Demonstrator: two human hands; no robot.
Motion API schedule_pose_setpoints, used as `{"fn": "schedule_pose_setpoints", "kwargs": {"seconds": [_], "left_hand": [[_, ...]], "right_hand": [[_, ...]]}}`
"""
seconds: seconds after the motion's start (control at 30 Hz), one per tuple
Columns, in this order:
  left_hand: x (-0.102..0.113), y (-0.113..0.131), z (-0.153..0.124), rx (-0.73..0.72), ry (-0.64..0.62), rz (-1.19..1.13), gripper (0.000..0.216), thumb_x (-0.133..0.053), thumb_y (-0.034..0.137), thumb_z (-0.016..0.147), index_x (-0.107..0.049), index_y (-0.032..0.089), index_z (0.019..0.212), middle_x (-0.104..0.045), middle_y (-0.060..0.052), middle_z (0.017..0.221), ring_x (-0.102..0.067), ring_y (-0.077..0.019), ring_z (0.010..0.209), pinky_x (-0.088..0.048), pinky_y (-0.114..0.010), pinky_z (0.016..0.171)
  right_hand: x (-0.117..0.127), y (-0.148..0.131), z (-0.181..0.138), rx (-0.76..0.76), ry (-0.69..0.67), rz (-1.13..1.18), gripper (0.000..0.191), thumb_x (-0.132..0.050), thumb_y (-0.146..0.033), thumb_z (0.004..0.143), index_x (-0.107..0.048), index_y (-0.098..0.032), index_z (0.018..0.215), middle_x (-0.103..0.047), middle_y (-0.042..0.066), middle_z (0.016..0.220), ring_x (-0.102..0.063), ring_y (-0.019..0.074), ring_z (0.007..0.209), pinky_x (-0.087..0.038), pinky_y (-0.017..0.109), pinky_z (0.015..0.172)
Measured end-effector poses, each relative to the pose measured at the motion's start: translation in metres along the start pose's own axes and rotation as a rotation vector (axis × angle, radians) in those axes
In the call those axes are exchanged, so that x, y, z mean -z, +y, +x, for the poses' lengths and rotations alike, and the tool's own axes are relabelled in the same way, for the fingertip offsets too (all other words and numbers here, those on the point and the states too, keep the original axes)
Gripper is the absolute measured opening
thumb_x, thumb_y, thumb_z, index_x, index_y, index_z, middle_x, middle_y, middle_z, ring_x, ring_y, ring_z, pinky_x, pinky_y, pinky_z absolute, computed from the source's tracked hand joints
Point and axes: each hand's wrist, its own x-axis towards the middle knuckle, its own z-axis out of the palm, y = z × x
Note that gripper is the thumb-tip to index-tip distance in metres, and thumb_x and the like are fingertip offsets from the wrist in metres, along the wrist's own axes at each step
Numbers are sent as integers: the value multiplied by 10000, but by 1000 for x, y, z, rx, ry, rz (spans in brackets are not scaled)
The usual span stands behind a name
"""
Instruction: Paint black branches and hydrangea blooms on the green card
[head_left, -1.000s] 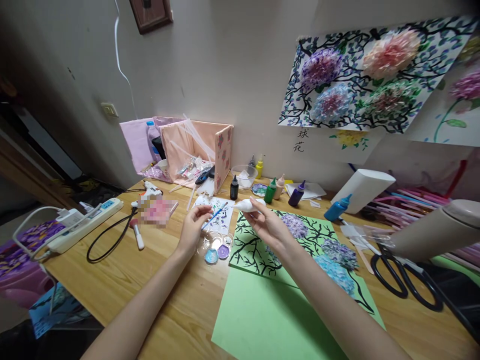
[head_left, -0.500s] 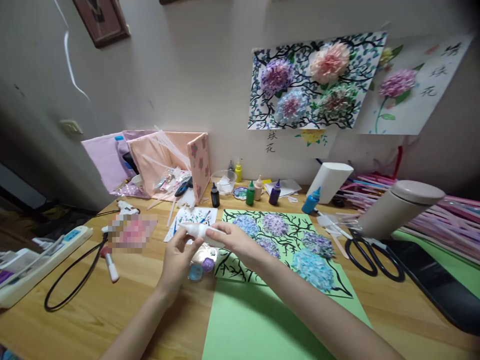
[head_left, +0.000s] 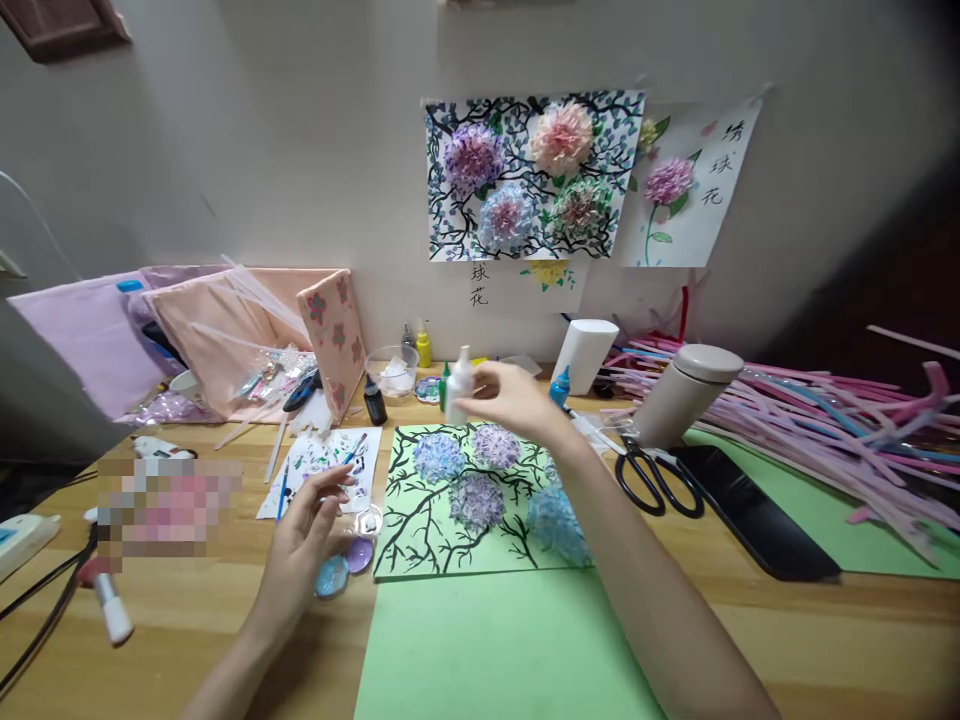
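My right hand (head_left: 517,400) grips a white paint bottle (head_left: 460,388), upright, near the back of the table in front of a green paint bottle (head_left: 444,384). Below that arm lies a green sheet with painted black branches (head_left: 420,530) and blue and purple paper flowers (head_left: 477,502); the forearm covers part of its right side. My left hand (head_left: 306,515) hovers with fingers apart and nothing in them, beside the paint-spotted paper (head_left: 319,450). Close to it are a purple paint dish (head_left: 359,553) and a blue paint dish (head_left: 331,577).
A black paint bottle (head_left: 374,401) and a clear bowl (head_left: 392,370) stand at the back, a blue paint bottle (head_left: 559,386) farther right. Scissors (head_left: 660,482), a phone (head_left: 757,515) and a tilted tumbler (head_left: 686,395) occupy the right. A peach box (head_left: 330,340) stands back left.
My right hand has carried the white bottle away from my left hand, to the back, turning it from sideways to upright. My left hand has let go of it. The view has swung right.
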Motion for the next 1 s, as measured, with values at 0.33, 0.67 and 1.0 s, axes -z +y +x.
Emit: {"fn": "schedule_pose_setpoints", "kwargs": {"seconds": [0.33, 0.67, 1.0], "left_hand": [[-1, -1, 0, -11, 111, -12, 361, -491, 489, 833, -590, 195, 1018, -588, -46, 964, -512, -172, 817, -412, -267, 772], [3, -1, 4, -18, 168, -56, 297, -510, 425, 837, -604, 191, 995, -590, -32, 912, -512, -155, 810, -409, -237, 742], [32, -25, 27, 125, 235, 74, 360, -581, 492, 710, -642, 159, 832, -607, -35, 770, -534, -171, 700, -387, -232, 576]], "right_hand": [[38, 89, 15, -450, 280, -682, 231, -613, -279, 696, -663, -126, 862, -696, 152, 894, -637, 274, 865, -416, 280, 648], [26, 113, 22, -502, 200, -695, 337, -614, -302, 752, -631, -102, 1023, -683, 151, 997, -632, 247, 925, -429, 265, 701], [36, 74, 15, -501, 117, -705, 312, -662, -296, 722, -664, -80, 947, -685, 182, 990, -629, 310, 934, -426, 317, 698]]}}
